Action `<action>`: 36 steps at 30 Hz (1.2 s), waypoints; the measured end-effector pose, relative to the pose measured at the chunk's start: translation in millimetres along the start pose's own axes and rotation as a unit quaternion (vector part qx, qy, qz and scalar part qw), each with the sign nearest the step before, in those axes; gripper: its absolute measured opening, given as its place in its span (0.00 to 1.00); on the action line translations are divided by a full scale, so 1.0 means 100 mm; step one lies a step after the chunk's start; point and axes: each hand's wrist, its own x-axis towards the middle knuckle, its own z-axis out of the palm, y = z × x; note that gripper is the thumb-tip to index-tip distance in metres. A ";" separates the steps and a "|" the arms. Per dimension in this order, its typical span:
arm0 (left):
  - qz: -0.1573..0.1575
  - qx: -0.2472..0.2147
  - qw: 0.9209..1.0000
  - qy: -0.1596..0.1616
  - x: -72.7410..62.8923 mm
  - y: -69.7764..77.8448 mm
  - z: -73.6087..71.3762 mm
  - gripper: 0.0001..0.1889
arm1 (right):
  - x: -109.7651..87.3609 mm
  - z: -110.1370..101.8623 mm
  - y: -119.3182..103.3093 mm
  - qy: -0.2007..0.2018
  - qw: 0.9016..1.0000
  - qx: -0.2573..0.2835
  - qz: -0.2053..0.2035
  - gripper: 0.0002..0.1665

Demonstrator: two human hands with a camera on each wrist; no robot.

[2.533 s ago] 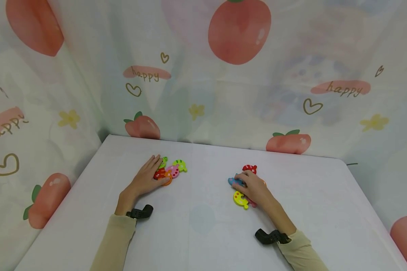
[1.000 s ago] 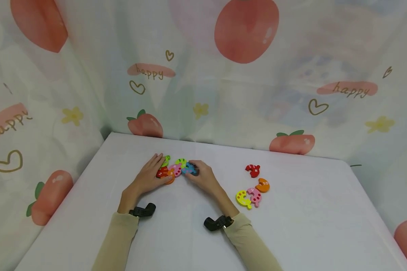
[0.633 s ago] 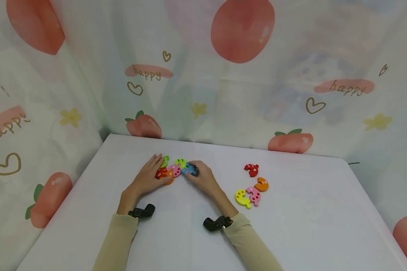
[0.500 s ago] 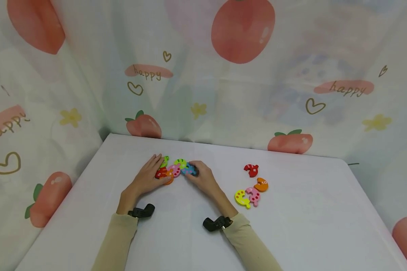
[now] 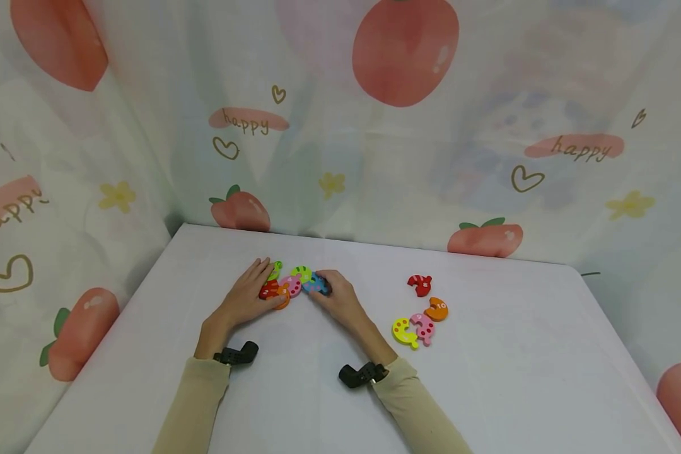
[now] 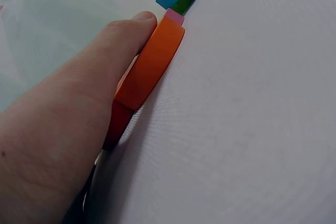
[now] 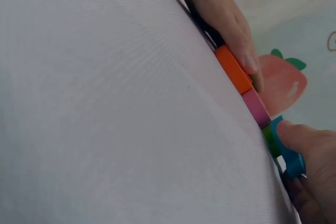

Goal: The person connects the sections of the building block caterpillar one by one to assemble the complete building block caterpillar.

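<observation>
Blue curved thick-edged piece [image 5: 316, 284] is pinched in the right hand [image 5: 342, 297], beside a lime-green striped curved piece [image 5: 301, 271]. The left hand [image 5: 244, 299], fingers straight, rests on an orange curved piece [image 5: 284, 292]. Well apart on the white table [image 5: 295, 391] lies a red curved piece marked 8 [image 5: 424, 285].

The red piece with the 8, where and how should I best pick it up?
Probably pinch the rounded body of the red 8 piece across its outer edges, coming down from above with the right hand once it releases the blue piece. The red one lies flat, number up, apart from the others, so its edges look open; the orange 10 piece sits on the near side.
</observation>
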 end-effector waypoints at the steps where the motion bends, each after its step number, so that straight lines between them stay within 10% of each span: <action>1: 0.000 -0.001 1.000 0.000 0.00 0.00 0.00 0.47 | 0.00 0.00 0.00 -0.001 1.000 -0.002 0.000 0.28; 36: -0.003 -0.009 1.000 -0.001 -0.01 0.02 -0.02 0.47 | -0.03 0.00 0.01 -0.012 0.999 -0.034 -0.010 0.29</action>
